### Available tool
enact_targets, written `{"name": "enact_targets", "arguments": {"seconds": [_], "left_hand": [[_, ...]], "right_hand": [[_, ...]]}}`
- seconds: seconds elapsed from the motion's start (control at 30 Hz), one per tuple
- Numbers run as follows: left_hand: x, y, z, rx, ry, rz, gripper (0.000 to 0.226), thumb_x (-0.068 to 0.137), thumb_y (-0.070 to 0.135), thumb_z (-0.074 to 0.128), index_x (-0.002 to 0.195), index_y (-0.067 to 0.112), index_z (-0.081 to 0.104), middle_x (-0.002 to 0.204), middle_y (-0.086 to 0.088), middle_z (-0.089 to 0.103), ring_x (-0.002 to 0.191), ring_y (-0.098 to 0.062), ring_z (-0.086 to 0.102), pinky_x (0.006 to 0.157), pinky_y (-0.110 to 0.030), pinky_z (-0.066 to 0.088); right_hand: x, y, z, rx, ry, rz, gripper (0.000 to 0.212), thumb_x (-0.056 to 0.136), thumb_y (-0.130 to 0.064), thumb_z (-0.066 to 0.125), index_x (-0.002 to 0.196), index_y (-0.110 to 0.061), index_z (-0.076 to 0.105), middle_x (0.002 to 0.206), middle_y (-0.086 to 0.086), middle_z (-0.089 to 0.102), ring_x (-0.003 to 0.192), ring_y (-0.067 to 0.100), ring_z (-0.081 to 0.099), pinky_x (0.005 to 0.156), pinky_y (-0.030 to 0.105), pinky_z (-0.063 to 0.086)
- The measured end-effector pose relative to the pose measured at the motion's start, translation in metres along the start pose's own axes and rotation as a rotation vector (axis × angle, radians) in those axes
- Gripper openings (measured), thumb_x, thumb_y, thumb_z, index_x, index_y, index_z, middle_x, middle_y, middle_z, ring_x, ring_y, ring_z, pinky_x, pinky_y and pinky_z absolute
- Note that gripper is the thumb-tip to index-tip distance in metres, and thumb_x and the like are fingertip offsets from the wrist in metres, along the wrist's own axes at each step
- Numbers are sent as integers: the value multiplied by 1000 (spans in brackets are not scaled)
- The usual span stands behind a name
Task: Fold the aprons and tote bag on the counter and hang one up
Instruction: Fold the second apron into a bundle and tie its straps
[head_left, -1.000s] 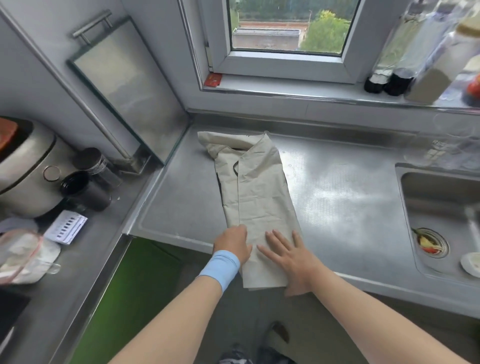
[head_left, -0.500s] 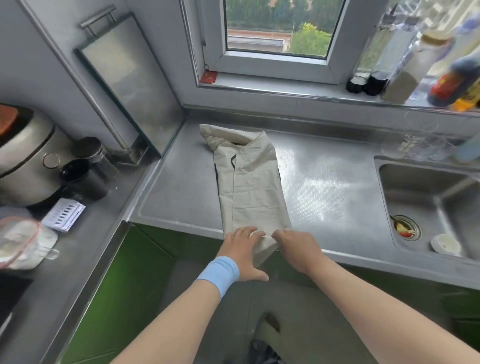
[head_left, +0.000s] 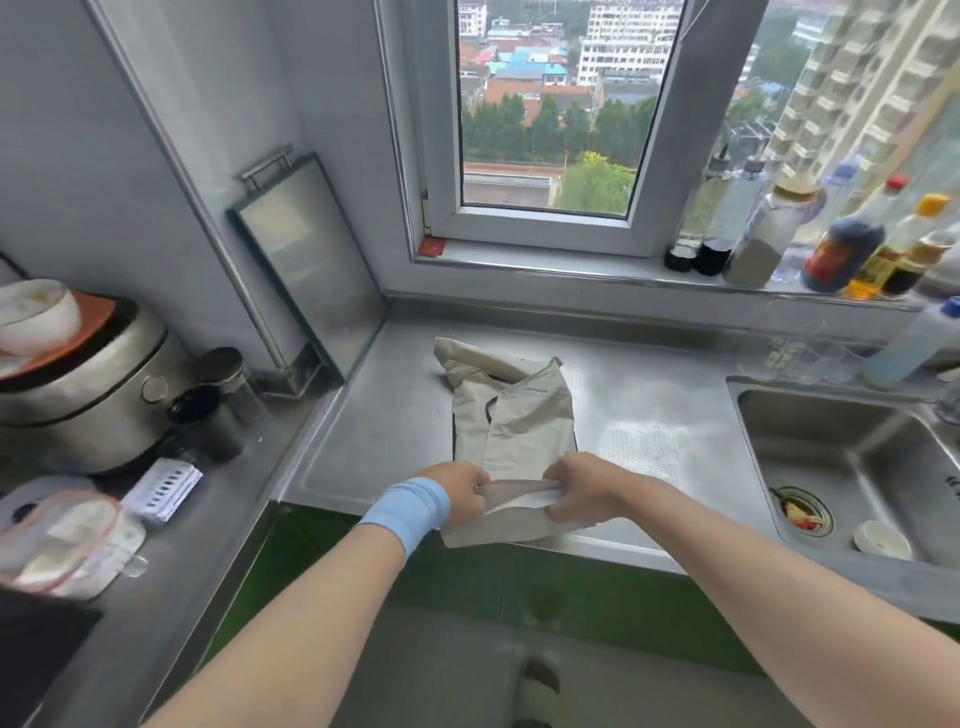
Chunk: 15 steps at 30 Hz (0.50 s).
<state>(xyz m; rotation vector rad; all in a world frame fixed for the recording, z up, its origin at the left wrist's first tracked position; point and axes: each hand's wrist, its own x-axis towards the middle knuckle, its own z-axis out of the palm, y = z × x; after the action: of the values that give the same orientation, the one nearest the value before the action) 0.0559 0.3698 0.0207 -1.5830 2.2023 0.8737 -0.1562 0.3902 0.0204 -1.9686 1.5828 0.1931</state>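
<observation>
Steel worktop (head_left: 665, 415): brushed stainless surface under the window, carrying the task's cloth near the middle of its front edge.
Far left: a round silver rice cooker (head_left: 78, 384) stands on the lower side counter, well apart from the work. A flat steel chopping board (head_left: 306, 260) with a bar handle leans at the worktop's back left corner.
Grip, left: the left hand (head_left: 457, 493), with a light blue wristband (head_left: 410, 512), clenches the near end's left corner.
Cloth: the beige cloth (head_left: 524, 415), folded into a long narrow strip, runs from the worktop's back towards its front edge. I cannot tell whether it is an apron or the tote bag.
Grip, right: the right hand (head_left: 582, 486) pinches the same end's right corner, fingers curled round it.
Right: a steel sink (head_left: 841, 457) is set into the worktop.
Change: a second ago both hands lay on the near end, the right one flat. Now they hold it raised off the front edge.
Meaning: smoothing looks finished, and a crosswise fold towards the back is probably beginning. Hanging is not yet done.
</observation>
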Motion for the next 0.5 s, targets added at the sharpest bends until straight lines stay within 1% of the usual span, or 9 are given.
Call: {"name": "enact_targets", "arguments": {"seconds": [0.07, 0.1, 0.13, 0.17, 0.23, 0.27, 0.3, 0.4, 0.5], "left_hand": [[6, -2, -18, -283, -47, 26, 47, 83, 59, 58, 119, 30, 57, 112, 4, 58, 102, -19, 56, 86, -31, 45], [9, -2, -26, -347, -62, 43, 59, 74, 67, 64, 122, 34, 54, 115, 7, 57, 105, -17, 56, 91, -31, 45], [16, -2, -32, -320, -57, 58, 69, 67, 67, 70, 125, 35, 51, 119, 9, 56, 108, -16, 57, 94, -32, 47], [24, -4, -36, -220, -16, 64, 69, 66, 60, 73, 126, 35, 51, 121, 9, 57, 109, -17, 58, 94, -33, 48], [48, -9, -45, -6, 134, 35, 39, 76, 39, 69, 112, 32, 58, 112, 4, 63, 104, -22, 62, 85, -30, 50], [58, -11, -49, 29, 207, 4, 25, 80, 32, 64, 105, 32, 60, 108, 2, 64, 103, -24, 62, 81, -29, 49], [72, -12, -55, 16, 275, -35, 22, 82, 30, 61, 103, 33, 61, 108, 1, 65, 103, -25, 62, 80, -29, 47], [114, -17, -68, -14, 394, -122, 24, 84, 29, 55, 107, 35, 62, 112, 1, 66, 105, -26, 61, 82, -30, 45], [159, -20, -76, 143, 506, -91, 33, 85, 24, 56, 116, 34, 56, 118, 4, 62, 111, -23, 55, 91, -32, 42]], "right_hand": [[9, 6, -17, 87, 96, -5, 12, 71, -24, 53, 63, -15, 55, 59, -1, 51, 56, 15, 44, 50, 28, 33], [17, 9, -25, 111, 149, -11, 15, 71, -25, 52, 65, -11, 57, 61, 4, 54, 58, 16, 44, 52, 30, 33], [26, 14, -31, 122, 197, -18, 18, 70, -25, 51, 68, -9, 58, 64, 8, 56, 60, 18, 44, 53, 32, 33], [35, 18, -34, 121, 233, -13, 18, 69, -24, 49, 67, -8, 56, 65, 10, 56, 61, 20, 43, 54, 32, 32], [57, 26, -41, 107, 274, 6, 15, 73, -20, 49, 61, -12, 48, 62, 6, 52, 64, 23, 44, 54, 33, 32], [66, 29, -43, 99, 294, 22, 16, 76, -18, 50, 60, -16, 46, 63, 2, 53, 66, 24, 47, 55, 32, 35], [80, 34, -46, 92, 317, 41, 18, 78, -18, 50, 61, -19, 47, 67, -1, 56, 70, 24, 52, 58, 32, 39], [121, 53, -55, 76, 361, 94, 16, 83, -18, 48, 69, -23, 52, 82, 2, 65, 83, 28, 59, 61, 32, 42], [167, 74, -63, 42, 396, 109, 18, 89, -20, 48, 78, -27, 59, 90, 2, 68, 86, 28, 61, 60, 30, 38]]}}
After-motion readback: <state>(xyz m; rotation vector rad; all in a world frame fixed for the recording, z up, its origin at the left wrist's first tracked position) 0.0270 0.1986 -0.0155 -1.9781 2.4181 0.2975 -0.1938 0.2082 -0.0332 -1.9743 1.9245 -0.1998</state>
